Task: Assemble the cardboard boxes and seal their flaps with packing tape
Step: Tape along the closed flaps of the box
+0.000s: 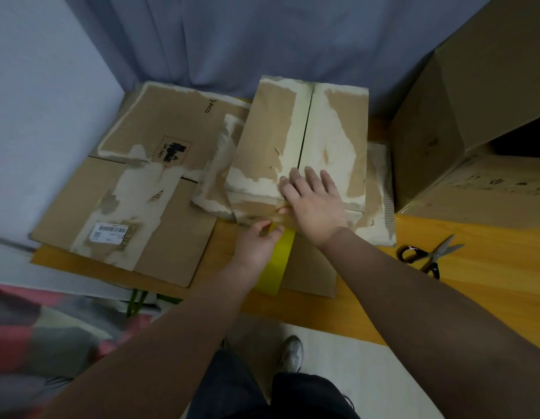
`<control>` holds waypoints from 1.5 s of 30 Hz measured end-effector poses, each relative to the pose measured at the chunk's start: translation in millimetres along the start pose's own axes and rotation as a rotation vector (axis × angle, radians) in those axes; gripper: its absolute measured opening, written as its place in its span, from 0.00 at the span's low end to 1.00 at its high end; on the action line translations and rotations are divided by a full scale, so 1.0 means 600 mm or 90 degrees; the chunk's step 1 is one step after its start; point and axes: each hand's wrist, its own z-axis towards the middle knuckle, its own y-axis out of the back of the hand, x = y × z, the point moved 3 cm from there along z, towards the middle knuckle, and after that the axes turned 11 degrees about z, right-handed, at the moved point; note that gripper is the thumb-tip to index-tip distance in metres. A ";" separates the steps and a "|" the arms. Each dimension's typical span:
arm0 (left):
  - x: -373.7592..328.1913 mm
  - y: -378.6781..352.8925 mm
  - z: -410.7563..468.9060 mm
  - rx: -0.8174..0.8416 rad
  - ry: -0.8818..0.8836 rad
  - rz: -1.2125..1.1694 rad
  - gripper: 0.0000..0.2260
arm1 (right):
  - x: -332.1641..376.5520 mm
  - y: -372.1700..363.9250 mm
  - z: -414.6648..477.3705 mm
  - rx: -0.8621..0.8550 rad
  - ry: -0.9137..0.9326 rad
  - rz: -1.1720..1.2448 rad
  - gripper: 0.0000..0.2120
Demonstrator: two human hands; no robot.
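flattened boxes (135,182): lying stacked at the left of the table (489,282), just beside the job; possibly catching the sticky side of the tape if swinging that way.
left hand (259,240): pinching the upper end of the tape with curled fingers, right at the near lower edge of the box; risking a crooked start if pulling off to one side, and dulling the adhesive by fingering it.
yellow tape (278,261): running from the near face of the box down toward the person; not showing whether a roll is hanging at the lower end; likely twisting or folding onto itself if going slack.
box (268,140): standing mid-table with top flaps closed, wearing pale torn patches over much of the top; probably giving the tape a weak, fuzzy hold there.
seam (305,131): showing as a dark line between the flaps, not yet taped; likely gaping if the pressure is easing.
right hand (314,201): lying flat with fingers straight and spread over the near end of the seam, gripping nothing; sitting in the tape's likely path, risking getting stuck under it or shoving the box away.
scissors (426,255): lying on the table well apart at the right; demanding a free hand for cutting, with both occupied.
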 end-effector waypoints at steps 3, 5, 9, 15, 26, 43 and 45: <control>0.003 0.000 -0.011 0.015 -0.003 -0.031 0.19 | -0.005 0.001 -0.004 0.023 0.002 0.037 0.27; 0.003 0.000 -0.015 0.007 -0.008 -0.050 0.18 | -0.005 0.008 -0.004 0.029 -0.011 0.073 0.25; -0.006 -0.010 -0.022 -0.013 -0.004 -0.042 0.17 | -0.007 0.035 -0.038 -0.156 -0.020 0.303 0.21; -0.003 -0.035 -0.020 -0.046 0.039 -0.055 0.18 | -0.109 -0.015 -0.194 -0.447 -0.318 0.430 0.07; 0.023 -0.060 0.009 -0.116 0.047 -0.039 0.32 | -0.255 -0.156 -0.254 -0.034 -0.798 0.335 0.18; -0.002 -0.035 -0.004 -0.044 0.035 -0.028 0.16 | -0.114 -0.131 -0.315 -0.146 -0.726 0.676 0.29; 0.002 -0.032 -0.004 -0.047 0.027 -0.026 0.15 | -0.110 -0.138 -0.318 -0.137 -0.763 0.723 0.28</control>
